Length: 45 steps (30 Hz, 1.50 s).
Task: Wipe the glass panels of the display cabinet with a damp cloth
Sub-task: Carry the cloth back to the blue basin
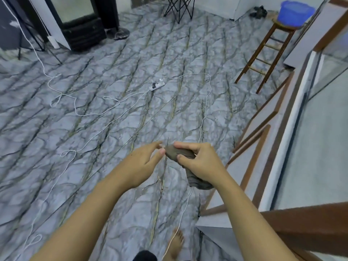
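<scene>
We hold the cloth (178,152) out in front of us, above the patterned floor (94,110) and just left of the display cabinet (282,213). Our right hand (201,162) grips it: the fingers curl over the top of the bunched brown-grey fabric, the thumb presses from below, and the loose end hangs down under the wrist. Our left hand (143,161) reaches in from the left with its fingers almost straight and a little spread. Its thumb and forefinger tips sit right at the cloth's free end without closing on it.

The cabinet runs along our right side, its wooden frame dark brown, with a glass panel (310,157) well apart from the cloth. Beyond it stands a wooden stool (267,51) with a blue basin (295,13) on top. A white power strip (157,86) lies on the floor, and its cord (207,102) trails toward our bare foot (176,243).
</scene>
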Each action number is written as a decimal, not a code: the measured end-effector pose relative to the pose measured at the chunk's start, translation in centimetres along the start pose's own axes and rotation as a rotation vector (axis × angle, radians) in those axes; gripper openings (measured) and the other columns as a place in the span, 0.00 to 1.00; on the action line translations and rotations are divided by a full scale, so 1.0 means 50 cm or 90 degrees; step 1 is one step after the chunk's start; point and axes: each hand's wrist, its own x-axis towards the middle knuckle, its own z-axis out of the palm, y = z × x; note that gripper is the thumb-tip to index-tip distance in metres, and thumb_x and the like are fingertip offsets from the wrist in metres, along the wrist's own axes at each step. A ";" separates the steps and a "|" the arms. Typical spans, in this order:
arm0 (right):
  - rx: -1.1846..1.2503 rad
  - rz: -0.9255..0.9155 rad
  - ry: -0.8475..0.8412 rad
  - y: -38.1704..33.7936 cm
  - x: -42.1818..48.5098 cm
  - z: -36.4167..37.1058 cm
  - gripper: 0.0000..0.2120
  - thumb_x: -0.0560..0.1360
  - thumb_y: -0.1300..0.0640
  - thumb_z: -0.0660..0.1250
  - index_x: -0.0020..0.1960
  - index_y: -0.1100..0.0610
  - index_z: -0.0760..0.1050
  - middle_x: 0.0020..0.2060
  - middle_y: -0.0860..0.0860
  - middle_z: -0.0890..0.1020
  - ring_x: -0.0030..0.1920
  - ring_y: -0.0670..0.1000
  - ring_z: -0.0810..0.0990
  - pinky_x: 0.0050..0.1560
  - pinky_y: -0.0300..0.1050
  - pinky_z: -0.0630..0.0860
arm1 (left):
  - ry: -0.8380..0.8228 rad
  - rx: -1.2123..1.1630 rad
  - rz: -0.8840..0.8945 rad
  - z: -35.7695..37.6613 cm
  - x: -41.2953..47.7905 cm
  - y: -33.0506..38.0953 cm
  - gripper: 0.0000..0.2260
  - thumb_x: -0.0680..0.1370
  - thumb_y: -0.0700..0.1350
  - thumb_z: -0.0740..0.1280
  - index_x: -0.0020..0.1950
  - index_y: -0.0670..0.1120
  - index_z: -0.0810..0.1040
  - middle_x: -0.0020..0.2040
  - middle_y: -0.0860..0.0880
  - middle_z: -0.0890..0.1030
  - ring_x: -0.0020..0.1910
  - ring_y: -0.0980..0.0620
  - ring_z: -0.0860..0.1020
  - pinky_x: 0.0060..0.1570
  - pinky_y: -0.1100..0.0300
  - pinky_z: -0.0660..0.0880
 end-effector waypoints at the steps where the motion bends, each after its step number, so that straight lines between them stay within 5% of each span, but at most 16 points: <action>1: 0.006 0.006 0.005 -0.006 0.023 -0.002 0.17 0.76 0.60 0.74 0.62 0.47 0.84 0.50 0.42 0.86 0.47 0.37 0.84 0.53 0.35 0.80 | 0.013 -0.002 0.001 -0.020 0.021 -0.003 0.25 0.84 0.61 0.52 0.79 0.54 0.66 0.74 0.57 0.72 0.73 0.55 0.69 0.62 0.61 0.63; 7: 0.039 0.048 0.041 -0.029 0.152 -0.011 0.17 0.75 0.60 0.74 0.62 0.48 0.84 0.51 0.45 0.87 0.47 0.42 0.86 0.56 0.47 0.83 | -0.017 0.021 0.037 -0.117 0.166 -0.017 0.25 0.85 0.61 0.51 0.79 0.52 0.67 0.77 0.54 0.70 0.75 0.55 0.66 0.66 0.61 0.61; 13: 0.037 0.067 0.120 -0.052 0.307 -0.024 0.17 0.75 0.60 0.74 0.62 0.47 0.84 0.53 0.43 0.86 0.49 0.39 0.85 0.57 0.41 0.81 | -0.089 0.061 0.095 -0.209 0.356 -0.040 0.34 0.78 0.67 0.47 0.80 0.52 0.66 0.78 0.54 0.68 0.77 0.55 0.65 0.73 0.57 0.60; 17: 0.072 0.095 0.203 -0.066 0.389 -0.041 0.17 0.75 0.60 0.74 0.63 0.48 0.84 0.54 0.43 0.86 0.49 0.40 0.85 0.57 0.42 0.82 | -0.148 0.115 0.155 -0.265 0.485 -0.039 0.26 0.85 0.61 0.50 0.79 0.52 0.66 0.78 0.53 0.69 0.76 0.54 0.66 0.71 0.58 0.61; 22: 0.112 0.134 0.291 -0.066 0.462 -0.075 0.17 0.75 0.62 0.74 0.62 0.50 0.84 0.56 0.46 0.86 0.50 0.43 0.86 0.58 0.45 0.82 | -0.223 0.132 0.212 -0.289 0.632 -0.010 0.28 0.83 0.64 0.50 0.79 0.53 0.67 0.78 0.54 0.69 0.76 0.54 0.66 0.73 0.55 0.63; 27: 0.128 0.148 0.340 -0.046 0.549 -0.140 0.17 0.76 0.62 0.73 0.62 0.49 0.84 0.54 0.45 0.87 0.50 0.41 0.85 0.54 0.38 0.81 | -0.282 0.156 0.260 -0.274 0.786 0.037 0.25 0.85 0.61 0.51 0.79 0.53 0.67 0.77 0.53 0.70 0.75 0.53 0.68 0.69 0.57 0.65; 32: 0.145 0.147 0.373 0.001 0.687 -0.282 0.17 0.76 0.63 0.73 0.62 0.50 0.84 0.50 0.45 0.87 0.44 0.39 0.85 0.47 0.33 0.78 | -0.295 0.171 0.299 -0.251 0.983 0.133 0.24 0.85 0.60 0.50 0.77 0.54 0.69 0.74 0.53 0.73 0.72 0.53 0.70 0.65 0.58 0.65; 38: 0.102 0.136 0.354 0.030 0.889 -0.541 0.18 0.75 0.62 0.74 0.63 0.50 0.84 0.55 0.44 0.86 0.52 0.40 0.85 0.58 0.42 0.81 | -0.286 0.190 0.304 -0.267 1.241 0.306 0.24 0.85 0.61 0.49 0.77 0.54 0.69 0.75 0.53 0.72 0.72 0.53 0.69 0.65 0.59 0.64; 45: 0.034 0.135 0.339 0.061 1.058 -0.783 0.18 0.75 0.61 0.73 0.63 0.50 0.84 0.59 0.43 0.85 0.56 0.33 0.80 0.60 0.31 0.77 | -0.259 0.194 0.319 -0.272 1.502 0.460 0.27 0.84 0.63 0.48 0.79 0.53 0.67 0.77 0.54 0.69 0.76 0.54 0.66 0.72 0.55 0.62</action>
